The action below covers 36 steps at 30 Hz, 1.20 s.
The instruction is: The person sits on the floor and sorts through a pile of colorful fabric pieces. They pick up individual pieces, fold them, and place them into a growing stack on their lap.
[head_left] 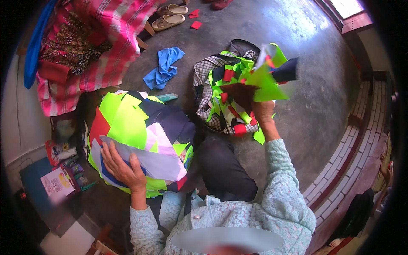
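My left hand (pixel 126 169) lies with its fingers stretched over a grey fabric piece (pixel 153 158) on the side of a big rounded heap of cloth scraps (pixel 124 114). The heap, lime green, navy, red and pale lilac, sits by my left knee. At the right, my right hand (pixel 264 111) is closed round a bunch of cloth scraps (pixel 265 85) in lime green, navy and white, blurred at its edges. That bunch is raised over the right side of a black-and-white checked bag (pixel 203 76), which is filled with more scraps.
A crumpled blue cloth (pixel 165 66) lies on the grey floor beyond the heap. Beige shoes (pixel 168 22) and small red scraps (pixel 195 25) are farther off. A pink checked cloth (pixel 121 36) hangs at upper left. White brickwork (pixel 340 157) runs along the right.
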Available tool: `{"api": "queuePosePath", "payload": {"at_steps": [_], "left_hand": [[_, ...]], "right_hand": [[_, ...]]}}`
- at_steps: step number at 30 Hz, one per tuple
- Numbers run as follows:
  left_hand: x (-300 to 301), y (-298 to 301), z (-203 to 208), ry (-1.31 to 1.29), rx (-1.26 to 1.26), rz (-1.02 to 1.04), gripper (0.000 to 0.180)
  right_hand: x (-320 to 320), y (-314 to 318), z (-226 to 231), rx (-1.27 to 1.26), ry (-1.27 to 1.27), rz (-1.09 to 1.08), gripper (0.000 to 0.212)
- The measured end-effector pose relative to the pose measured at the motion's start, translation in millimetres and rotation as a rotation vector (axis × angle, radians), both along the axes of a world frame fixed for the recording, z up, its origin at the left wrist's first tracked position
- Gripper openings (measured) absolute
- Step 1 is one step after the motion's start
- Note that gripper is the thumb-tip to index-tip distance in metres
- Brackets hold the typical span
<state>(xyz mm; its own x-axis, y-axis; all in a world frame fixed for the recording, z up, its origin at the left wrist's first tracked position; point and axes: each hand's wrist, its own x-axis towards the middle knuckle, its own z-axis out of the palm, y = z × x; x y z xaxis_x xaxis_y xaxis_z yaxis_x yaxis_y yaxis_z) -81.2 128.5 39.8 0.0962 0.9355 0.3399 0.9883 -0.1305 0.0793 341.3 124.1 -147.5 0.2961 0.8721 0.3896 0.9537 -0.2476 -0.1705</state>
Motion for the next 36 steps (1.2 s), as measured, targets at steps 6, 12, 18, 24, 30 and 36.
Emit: {"api": "queuePosePath", "payload": {"at_steps": [6,12,18,24,30,36], "left_hand": [[-1,0,-1,0.009,0.003,0.004,0.063],[-1,-1,-2,0.001,-0.006,0.006,0.062],[0,1,-1,-0.003,-0.014,0.001,0.061],[0,-1,0,-0.006,-0.016,-0.005,0.061],[0,1,-2,-0.026,-0.018,-0.009,0.062],[1,3,1,-0.016,-0.023,-0.014,0.062]], "right_hand": [[-48,-68,-131,-0.635,0.098,0.172,0.026],[-58,-113,-122,-0.339,0.452,0.224,0.030],[-26,-71,-106,-0.210,0.731,-0.027,0.031],[-29,-15,-105,-0.207,0.393,0.007,0.055],[-60,-11,-123,-0.626,0.331,0.071,0.066],[-61,-19,-154,-0.478,0.323,0.157,0.033]]}}
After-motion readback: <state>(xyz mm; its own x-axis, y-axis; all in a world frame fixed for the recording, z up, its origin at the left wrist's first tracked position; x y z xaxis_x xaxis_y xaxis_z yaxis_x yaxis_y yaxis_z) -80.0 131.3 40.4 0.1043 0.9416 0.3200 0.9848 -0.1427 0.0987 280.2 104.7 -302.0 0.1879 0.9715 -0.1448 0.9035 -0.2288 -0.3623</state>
